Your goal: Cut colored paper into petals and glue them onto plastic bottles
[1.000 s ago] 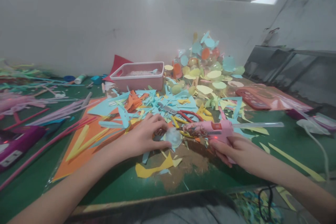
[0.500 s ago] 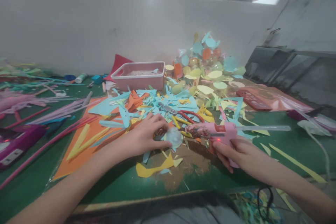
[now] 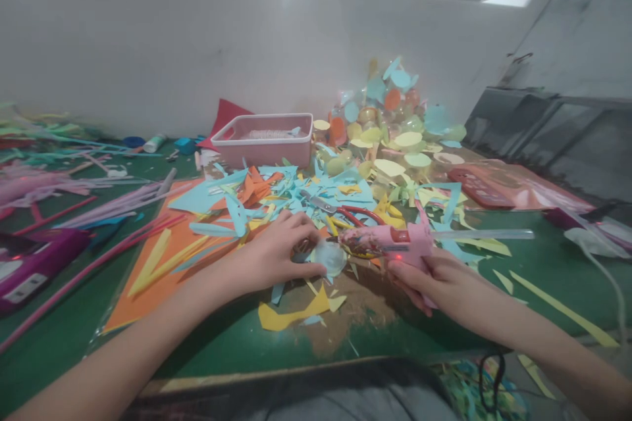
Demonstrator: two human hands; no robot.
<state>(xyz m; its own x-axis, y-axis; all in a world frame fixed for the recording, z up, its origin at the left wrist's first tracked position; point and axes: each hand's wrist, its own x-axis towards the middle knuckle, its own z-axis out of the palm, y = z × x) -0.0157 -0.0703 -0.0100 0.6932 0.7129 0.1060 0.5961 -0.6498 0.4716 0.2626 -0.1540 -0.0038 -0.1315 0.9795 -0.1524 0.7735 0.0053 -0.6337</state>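
Note:
My left hand (image 3: 276,253) is curled over a small clear plastic dome (image 3: 330,258) lying on the green table (image 3: 222,335), fingers and thumb pinching its left side. My right hand (image 3: 434,279) grips the handle of a pink glue gun (image 3: 390,242). Its nozzle points left and sits right at the dome. A clear glue stick (image 3: 486,234) juts out of the gun's back to the right. Red-handled scissors (image 3: 345,210) lie just behind the gun among paper scraps.
Blue, yellow and orange paper cuttings (image 3: 276,194) cover the middle. A pink tray (image 3: 266,139) stands behind them, beside a heap of clear domes with coloured discs (image 3: 390,125). An orange sheet (image 3: 162,256) and pink sticks (image 3: 99,207) lie left; a purple box (image 3: 29,266) is at far left.
The glue gun has shifted slightly left, bringing its nozzle closer onto the dome. My left hand has stayed on the dome.

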